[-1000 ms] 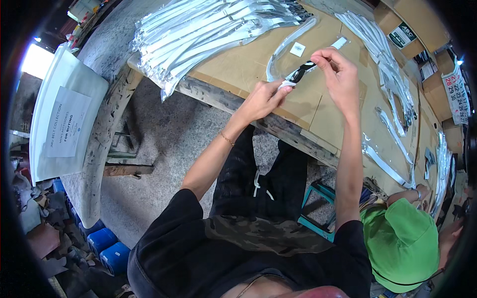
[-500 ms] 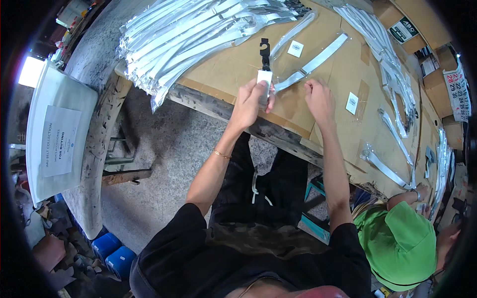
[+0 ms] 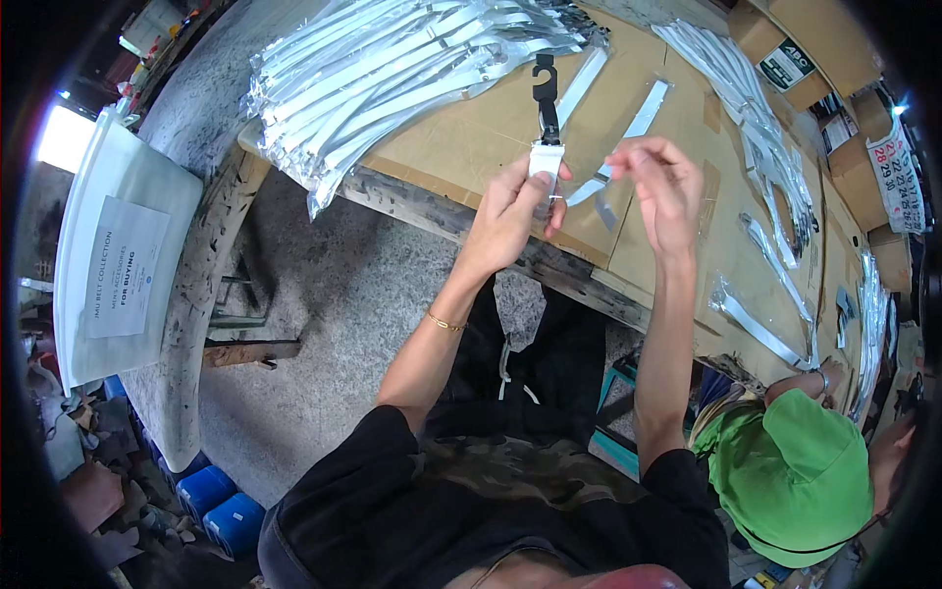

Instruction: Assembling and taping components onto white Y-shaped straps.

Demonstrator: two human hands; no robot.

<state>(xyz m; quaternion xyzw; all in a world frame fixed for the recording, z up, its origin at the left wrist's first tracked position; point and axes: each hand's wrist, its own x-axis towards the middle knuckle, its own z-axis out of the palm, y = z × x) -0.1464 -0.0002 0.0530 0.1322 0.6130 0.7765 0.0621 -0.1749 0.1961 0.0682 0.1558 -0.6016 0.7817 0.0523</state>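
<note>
My left hand (image 3: 515,211) grips a white belt (image 3: 547,162) near its upper end, thumb on the front. A black plastic hanger hook (image 3: 545,83) sticks up from that end. Another length of white strap (image 3: 643,113) with a metal buckle runs away over the cardboard, close by both hands. To the right, my right hand (image 3: 667,196) is raised with thumb and forefinger pinched together. A small greyish, see-through piece (image 3: 605,211) shows just left of it; whether the fingers hold it is unclear.
Cardboard (image 3: 628,236) covers the table. A big pile of bagged white belts (image 3: 392,88) lies at the far left, more bagged belts (image 3: 756,128) at the right. A co-worker in a green cap (image 3: 785,471) is at lower right. A white bin (image 3: 128,265) stands left.
My left hand has moved slightly right with the belt and hook. My right hand has risen and turned, its fingers now pinched over the strap. A square label on the cardboard no longer shows.
</note>
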